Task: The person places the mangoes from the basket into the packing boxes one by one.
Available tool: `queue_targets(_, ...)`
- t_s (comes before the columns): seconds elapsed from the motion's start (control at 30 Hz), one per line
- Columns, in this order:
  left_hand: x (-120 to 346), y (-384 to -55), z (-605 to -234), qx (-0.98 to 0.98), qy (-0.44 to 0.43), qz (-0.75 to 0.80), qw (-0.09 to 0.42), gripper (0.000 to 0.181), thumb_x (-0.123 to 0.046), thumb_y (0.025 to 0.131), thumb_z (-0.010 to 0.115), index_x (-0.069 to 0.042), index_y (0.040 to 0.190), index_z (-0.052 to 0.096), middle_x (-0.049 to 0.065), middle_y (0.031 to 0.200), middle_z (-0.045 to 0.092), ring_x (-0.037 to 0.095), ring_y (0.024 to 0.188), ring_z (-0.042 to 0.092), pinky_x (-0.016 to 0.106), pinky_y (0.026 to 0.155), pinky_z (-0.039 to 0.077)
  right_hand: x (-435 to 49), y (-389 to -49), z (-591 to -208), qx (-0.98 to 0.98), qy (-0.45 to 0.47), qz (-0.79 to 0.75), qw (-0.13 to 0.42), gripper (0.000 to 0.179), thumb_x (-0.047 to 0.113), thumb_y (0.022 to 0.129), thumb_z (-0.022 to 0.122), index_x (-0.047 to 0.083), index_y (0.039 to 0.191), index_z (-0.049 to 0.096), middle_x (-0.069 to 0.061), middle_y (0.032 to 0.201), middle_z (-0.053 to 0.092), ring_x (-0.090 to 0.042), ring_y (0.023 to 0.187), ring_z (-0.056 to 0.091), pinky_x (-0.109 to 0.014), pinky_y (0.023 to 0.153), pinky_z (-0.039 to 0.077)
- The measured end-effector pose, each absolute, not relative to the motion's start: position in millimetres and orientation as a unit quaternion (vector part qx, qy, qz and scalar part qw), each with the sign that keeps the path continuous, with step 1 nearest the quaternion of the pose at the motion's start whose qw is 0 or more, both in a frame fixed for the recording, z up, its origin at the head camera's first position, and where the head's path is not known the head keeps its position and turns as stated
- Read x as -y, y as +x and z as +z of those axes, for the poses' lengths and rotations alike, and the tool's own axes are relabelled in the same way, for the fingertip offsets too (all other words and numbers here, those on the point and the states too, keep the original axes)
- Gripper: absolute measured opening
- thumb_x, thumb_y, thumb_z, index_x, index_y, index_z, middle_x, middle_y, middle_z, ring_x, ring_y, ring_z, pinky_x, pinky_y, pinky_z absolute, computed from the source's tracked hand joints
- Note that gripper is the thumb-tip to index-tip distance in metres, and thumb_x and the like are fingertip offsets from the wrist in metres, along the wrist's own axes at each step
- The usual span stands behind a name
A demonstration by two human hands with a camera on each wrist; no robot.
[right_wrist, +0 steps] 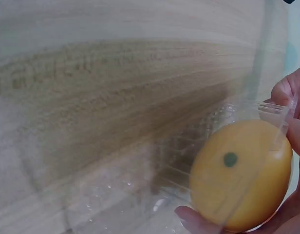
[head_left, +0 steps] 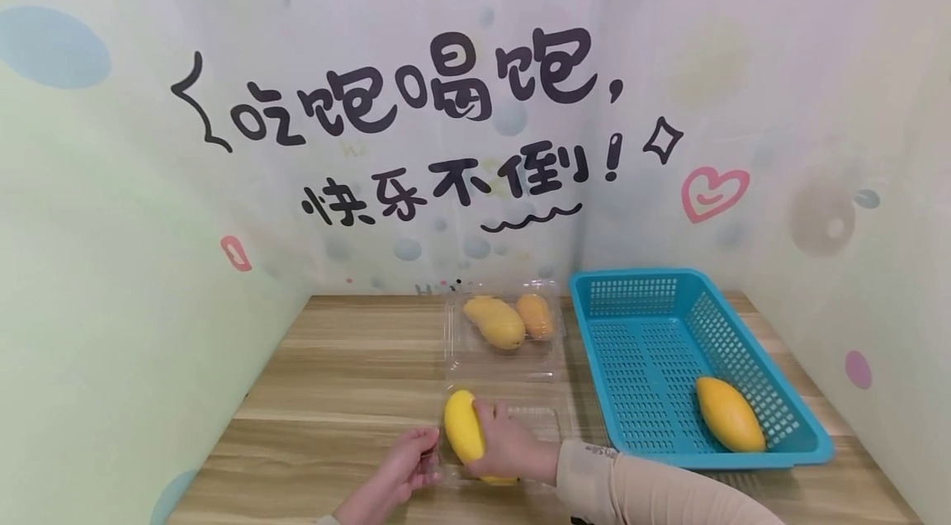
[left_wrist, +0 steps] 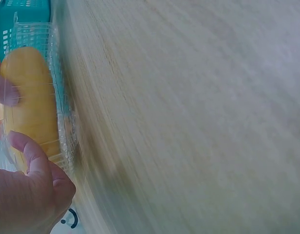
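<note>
My right hand (head_left: 513,444) grips a yellow mango (head_left: 462,424) inside a clear plastic box (head_left: 546,419) at the front of the table. A further strip of yellow shows below that hand. In the right wrist view the mango (right_wrist: 242,180) has a dark green spot at its end, and clear plastic lies over part of it. My left hand (head_left: 404,467) pinches the box's left edge. In the left wrist view its thumb (left_wrist: 30,146) lies over the clear wall, with the mango (left_wrist: 33,102) just behind.
Behind the front box, more clear plastic packaging (head_left: 461,360) holds mangoes (head_left: 499,323). To the right stands a blue plastic basket (head_left: 631,393) with a single mango (head_left: 730,415) at its near end. A printed curtain (head_left: 416,5) encloses the wooden table (head_left: 334,368) at the back and sides.
</note>
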State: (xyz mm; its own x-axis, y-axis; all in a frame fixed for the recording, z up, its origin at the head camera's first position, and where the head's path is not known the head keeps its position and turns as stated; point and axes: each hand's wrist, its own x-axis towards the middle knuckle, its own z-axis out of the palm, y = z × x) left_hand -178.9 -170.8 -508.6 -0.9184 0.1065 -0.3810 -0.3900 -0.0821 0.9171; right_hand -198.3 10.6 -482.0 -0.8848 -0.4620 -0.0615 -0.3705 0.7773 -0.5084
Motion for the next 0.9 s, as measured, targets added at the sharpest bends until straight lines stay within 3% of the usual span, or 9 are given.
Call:
queue_targets(0.63,171.0,-180.6,-511.9,-0.66,-0.114,0.725,0.16,0.013,-0.019,0.094,0.049,-0.007,0.09,0.048,-0.005,0.067,0.044,0.004,0.057,0.044,0.018,0.051,0.048,-11.3,-199.6,-492.4,-0.945,-0.208,-0.234,0.1,0.088,0.041,0.064,0.077,0.005,0.132,0.033,-0.016,0.106,0.044,-0.026,0.077,0.051,-0.033,0.06,0.045)
queue_targets(0.9,171.2,-180.3,-510.6,-0.662,-0.108,0.723,0.166,0.013,-0.019,0.094,0.048,-0.006,0.092,0.047,-0.006,0.067,0.044,0.003,0.057,0.044,0.018,0.052,0.049,-11.2,-200.2,-491.1,-0.945,-0.2,-0.237,0.102,0.076,0.046,0.079,0.064,0.002,0.133,0.034,-0.023,0.12,0.043,-0.04,0.093,0.053,-0.047,0.069,0.049)
